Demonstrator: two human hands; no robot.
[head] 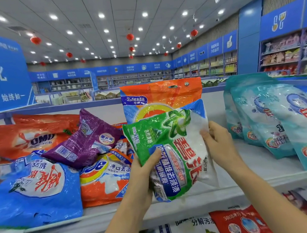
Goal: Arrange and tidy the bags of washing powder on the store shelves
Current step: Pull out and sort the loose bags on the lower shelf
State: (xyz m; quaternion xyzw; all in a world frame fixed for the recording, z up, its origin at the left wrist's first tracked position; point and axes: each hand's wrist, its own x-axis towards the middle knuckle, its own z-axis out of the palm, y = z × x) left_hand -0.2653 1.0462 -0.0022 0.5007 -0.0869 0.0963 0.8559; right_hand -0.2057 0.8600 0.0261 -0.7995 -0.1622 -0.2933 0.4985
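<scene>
The fingers of my left hand (pixel 144 172) are clamped on the lower left edge of the green bag (pixel 171 145); my right hand (pixel 220 143) pinches its right edge; the bag hangs tilted over the shelf (pixel 238 171); just behind it an orange bag (pixel 162 94) stands upright; left of it a purple bag (pixel 86 142) and a blue bag (pixel 32 193) lie heaped; right of it pale blue bags (pixel 277 120) lean.

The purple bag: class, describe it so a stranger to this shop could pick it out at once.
Find the white top shelf and its jumbled heap on the left. The purple bag lies tilted on top, between an orange bag behind and a blue bag in front. It is the only purple one.
</scene>
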